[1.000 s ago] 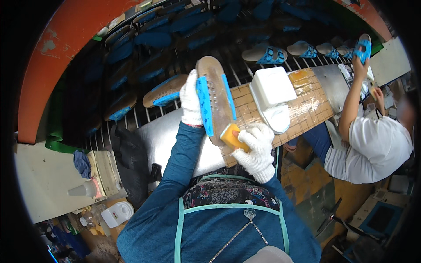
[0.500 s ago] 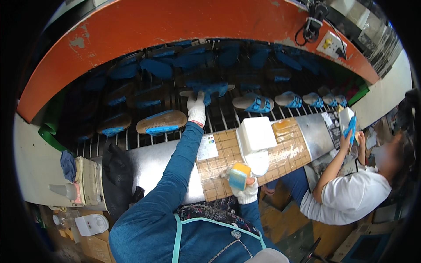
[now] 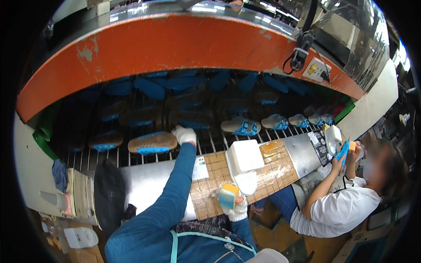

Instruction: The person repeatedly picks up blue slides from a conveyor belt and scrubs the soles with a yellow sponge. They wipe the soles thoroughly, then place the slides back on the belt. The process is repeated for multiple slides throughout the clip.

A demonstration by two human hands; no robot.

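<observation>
My left hand (image 3: pixel 186 135), in a white knitted glove, reaches over the metal slats to the right end of a brown sandal sole (image 3: pixel 152 143) with a blue strap along its near side. Its fingers rest at that end; whether they grip is hidden. My right hand (image 3: pixel 237 211), also gloved, is closed around a yellow and light-blue sponge (image 3: pixel 228 197) above the bench's near edge. Beside the sponge is a white open dish (image 3: pixel 246 183), in front of a white plastic box (image 3: pixel 245 156). Another brown sole (image 3: pixel 105 140) lies farther left.
An orange panel (image 3: pixel 175 41) arches over rows of soles. Blue-strapped sandals (image 3: pixel 240 126) line the slats at right. A cardboard-covered bench (image 3: pixel 210 184) runs before me. At right, a co-worker (image 3: pixel 337 206) holds a blue sandal piece and a sponge. A black cloth (image 3: pixel 109 193) hangs at left.
My left hand has let go of a blue-strapped sandal farther back and moved nearer and left to the sole's end. The whole view has shifted. My right hand keeps the sponge.
</observation>
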